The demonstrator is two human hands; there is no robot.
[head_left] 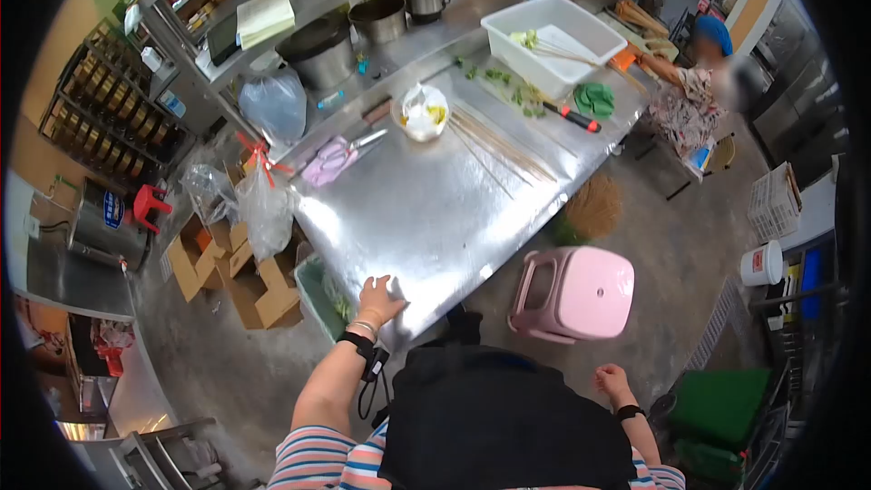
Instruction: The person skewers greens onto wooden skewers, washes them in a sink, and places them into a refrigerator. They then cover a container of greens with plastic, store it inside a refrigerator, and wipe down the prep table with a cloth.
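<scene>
My left hand (381, 301) rests on the near left corner of the steel table (399, 218), fingers apart. A small pale patch shows by its fingertips; I cannot tell whether it is glare or a scrap. My right hand (616, 383) hangs off the table at lower right, its fingers curled in and nothing visible in them. It is nearest to a pink plastic stool (590, 292). Farther up the table lie scissors (367, 139) by a lilac cloth (328, 161), a lined bowl (423, 113) with white and yellow contents, and several thin skewers (504, 150).
A white plastic tub (553, 45), green leaves (508, 86), a red-and-black handled tool (579, 118) and a green cloth (594, 100) are at the table's far end. A person in a blue cap (712, 34) sits there. Cardboard boxes (249, 281) and a green bin (315, 301) stand left.
</scene>
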